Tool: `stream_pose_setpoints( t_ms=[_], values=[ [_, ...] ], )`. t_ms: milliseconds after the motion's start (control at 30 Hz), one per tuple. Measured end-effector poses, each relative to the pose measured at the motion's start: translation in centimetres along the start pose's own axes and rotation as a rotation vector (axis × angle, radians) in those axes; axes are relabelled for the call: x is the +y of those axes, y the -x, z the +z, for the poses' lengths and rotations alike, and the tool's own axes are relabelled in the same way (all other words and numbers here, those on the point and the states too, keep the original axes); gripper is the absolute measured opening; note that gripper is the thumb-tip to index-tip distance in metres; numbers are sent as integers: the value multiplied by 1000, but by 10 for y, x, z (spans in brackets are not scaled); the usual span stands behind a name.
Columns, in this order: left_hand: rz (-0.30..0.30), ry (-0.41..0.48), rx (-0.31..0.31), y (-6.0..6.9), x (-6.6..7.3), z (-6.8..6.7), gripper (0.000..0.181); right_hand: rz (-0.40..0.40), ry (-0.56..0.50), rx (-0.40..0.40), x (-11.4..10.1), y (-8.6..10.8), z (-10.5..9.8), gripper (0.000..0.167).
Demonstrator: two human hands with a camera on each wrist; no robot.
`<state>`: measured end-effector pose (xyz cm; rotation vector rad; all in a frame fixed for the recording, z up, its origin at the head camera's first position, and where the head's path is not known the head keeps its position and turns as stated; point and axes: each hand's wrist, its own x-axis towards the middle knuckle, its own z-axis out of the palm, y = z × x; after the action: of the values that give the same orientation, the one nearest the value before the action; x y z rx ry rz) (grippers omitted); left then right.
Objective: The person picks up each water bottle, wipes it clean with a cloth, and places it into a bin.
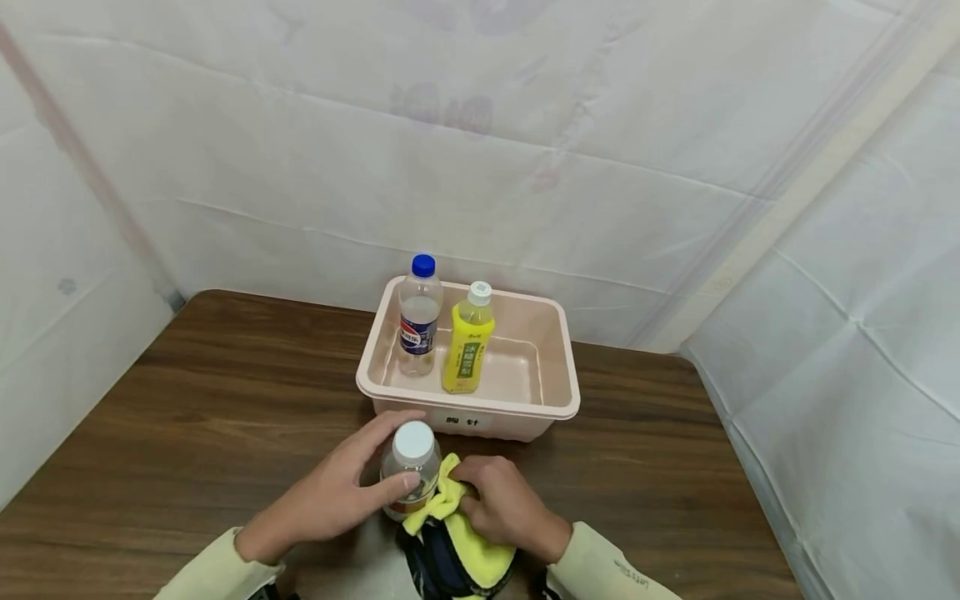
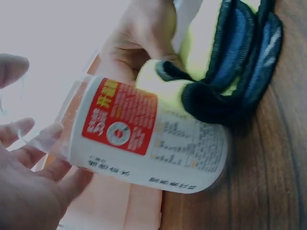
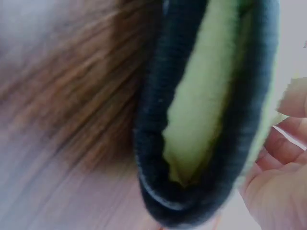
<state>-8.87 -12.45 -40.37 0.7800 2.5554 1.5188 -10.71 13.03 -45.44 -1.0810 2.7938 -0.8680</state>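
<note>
My left hand (image 1: 330, 492) holds a clear plastic bottle (image 1: 414, 443) with a white cap, its thumb and fingers on opposite sides. In the left wrist view the bottle's label (image 2: 122, 122) is white with a red panel, and the fingers lie around the upper part. My right hand (image 1: 504, 504) grips a folded cloth (image 1: 480, 554), yellow on one face and dark blue on the other. One end of that cloth touches the side of the bottle. The right wrist view shows the cloth's dark, curled fold (image 3: 201, 191) close up.
Just beyond the hands, a pale pink plastic bin (image 1: 558, 367) stands on the brown wooden table (image 1: 660, 467). Inside are a blue-capped clear bottle (image 1: 418, 333) and a yellow-labelled bottle (image 1: 468, 350) with a white cap. White sheeting (image 1: 480, 167) hangs behind and at both sides.
</note>
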Motion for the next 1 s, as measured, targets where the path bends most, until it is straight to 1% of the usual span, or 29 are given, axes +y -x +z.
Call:
stream_pose_setpoints(
  t_ms=[133,200,233,333,400,467,567,700,800,933,1000],
  values=[
    [-70,30,36,0,4,7,72,13,-30,61,0,6,-8,23],
    [-77,40,66,-1,5,11,74,12,-46,91,0,9,-12,24],
    [-74,38,82,-2,5,12,72,10,-53,104,0,9,-15,25],
    [-58,29,113,-3,6,14,62,-2,-82,149,0,11,-22,30],
    [-42,14,111,-4,6,13,57,-15,-116,178,0,11,-27,32],
    [-22,-1,101,-4,6,11,56,-45,-150,213,1,11,-31,34],
    [40,-25,100,-3,5,8,54,-105,-202,264,3,10,-37,33],
    [118,-63,113,-1,4,5,50,-196,-242,322,4,7,-45,25],
    [130,-85,105,-1,5,4,48,-242,-255,351,2,3,-50,21],
    [113,-118,88,-1,7,3,49,-260,-269,358,-5,-2,-55,21],
    [115,-126,77,-2,8,2,50,-261,-278,354,-8,-4,-56,23]
  ],
)
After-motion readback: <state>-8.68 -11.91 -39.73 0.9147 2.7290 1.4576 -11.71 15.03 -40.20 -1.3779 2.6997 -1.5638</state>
